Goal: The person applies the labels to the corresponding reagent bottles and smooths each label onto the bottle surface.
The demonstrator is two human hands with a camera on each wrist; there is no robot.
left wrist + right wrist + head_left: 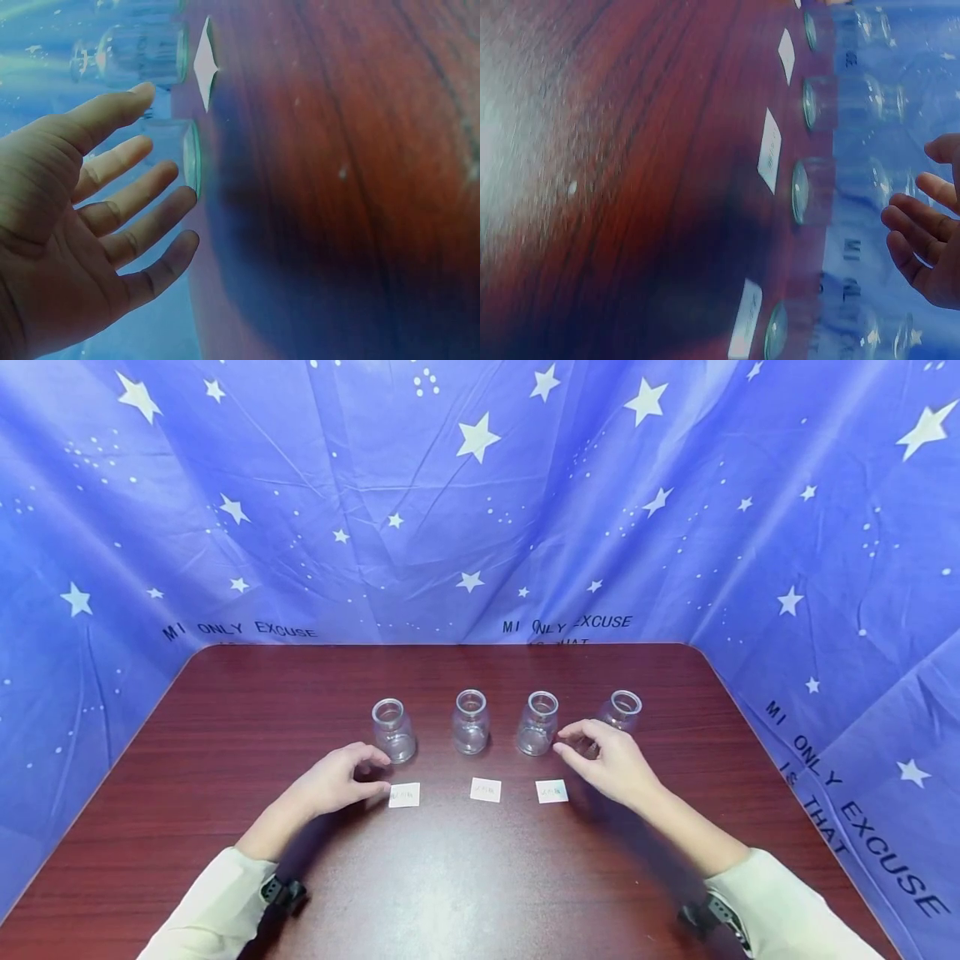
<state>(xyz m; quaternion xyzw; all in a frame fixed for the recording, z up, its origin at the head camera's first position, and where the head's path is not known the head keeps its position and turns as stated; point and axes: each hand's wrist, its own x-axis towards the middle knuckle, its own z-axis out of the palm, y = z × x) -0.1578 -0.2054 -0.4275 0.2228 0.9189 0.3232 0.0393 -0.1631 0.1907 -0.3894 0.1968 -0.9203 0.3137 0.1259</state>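
Several clear glass jars without lids stand upright in a row: a leftmost jar point(393, 742), one beside it point(471, 731), a third jar point(537, 731) and a rightmost jar point(625, 703). White cards with small handwriting lie in front: a left card point(405, 795), a middle card point(486, 790) and a right card point(552, 791). Another card point(745, 322) shows in the right wrist view, hidden behind the hand in the head view. My left hand point(347, 778), fingers loosely bent, is by the leftmost jar. My right hand point(609, 762) hovers before the rightmost jar, partly covering it. Both hands hold nothing.
A dark red wood-grain table point(300, 693) carries everything. Blue cloth point(420, 552) with white stars and printed words hangs at the back and both sides. Black straps point(281, 893) circle both wrists over pale sleeves point(210, 906).
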